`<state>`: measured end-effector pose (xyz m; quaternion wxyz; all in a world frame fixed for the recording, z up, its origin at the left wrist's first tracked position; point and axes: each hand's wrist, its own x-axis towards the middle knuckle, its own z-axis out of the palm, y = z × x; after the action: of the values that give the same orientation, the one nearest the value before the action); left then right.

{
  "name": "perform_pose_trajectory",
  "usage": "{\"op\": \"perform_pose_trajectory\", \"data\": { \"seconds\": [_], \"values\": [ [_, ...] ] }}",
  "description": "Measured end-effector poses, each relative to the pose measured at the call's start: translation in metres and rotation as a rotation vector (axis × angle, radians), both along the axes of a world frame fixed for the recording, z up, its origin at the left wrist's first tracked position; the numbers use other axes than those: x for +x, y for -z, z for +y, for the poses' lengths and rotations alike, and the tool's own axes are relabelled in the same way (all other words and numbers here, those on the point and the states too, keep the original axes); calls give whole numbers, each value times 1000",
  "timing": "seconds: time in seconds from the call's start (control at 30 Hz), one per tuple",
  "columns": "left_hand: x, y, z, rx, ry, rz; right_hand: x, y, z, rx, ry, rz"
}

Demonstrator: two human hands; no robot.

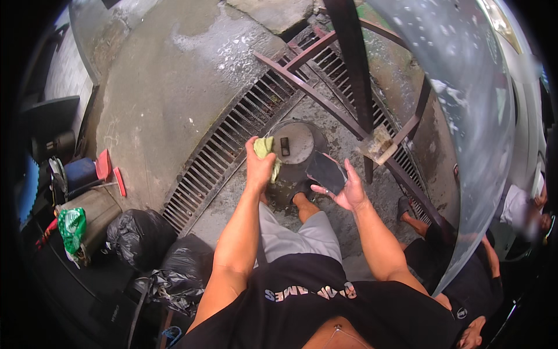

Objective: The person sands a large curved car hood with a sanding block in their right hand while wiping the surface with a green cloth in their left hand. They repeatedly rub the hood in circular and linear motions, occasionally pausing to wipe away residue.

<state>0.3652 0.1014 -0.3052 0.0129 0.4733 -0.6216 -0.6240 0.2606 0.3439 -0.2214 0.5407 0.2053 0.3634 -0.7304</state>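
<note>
Dark and flat, the small black panel lay across the open palm of the right hand just right of the frame's centre, its long axis running from upper left to lower right and its narrower end pointing toward the round cover above it. That hand was turned palm up with the fingers spread apart and only loosely cupped beneath the panel, not clamped on it; its forearm came up from the lower right of the frame. The left hand was fisted tight around a yellow-green cloth, knuckles up, with the cloth bunching out above and beside the fingers; its forearm rose nearly straight from the lower centre. Cloth and panel were near each other but apart. Just above both hands sat a round grey manhole cover with a small dark rectangular object lying on it. A metal drain grate ran diagonally from the middle left toward the upper centre over wet concrete. At the lower left, two black rubbish bags bulged, tied shut so their contents were hidden, beside a bin with a green bag hanging at its side. A wet silver car body curved down the right.
</note>
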Motion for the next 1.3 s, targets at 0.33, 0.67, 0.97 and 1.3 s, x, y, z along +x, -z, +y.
{"op": "perform_pose_trajectory", "data": {
  "seconds": [0.33, 0.67, 0.97, 1.3],
  "values": [
    [-59, 320, 102, -161, 520, -360, -36, 407, 10, 995, -1022, 620],
    [-11, 559, 149, -399, 827, -439, 42, 592, -23, 1365, -1145, 1029],
    [-65, 505, 102, -191, 816, -392, -12, 576, -27, 1014, -1429, 633],
    [-17, 225, 127, 727, -269, 150, 31, 339, 34, 519, 97, 410]
  ]
}}
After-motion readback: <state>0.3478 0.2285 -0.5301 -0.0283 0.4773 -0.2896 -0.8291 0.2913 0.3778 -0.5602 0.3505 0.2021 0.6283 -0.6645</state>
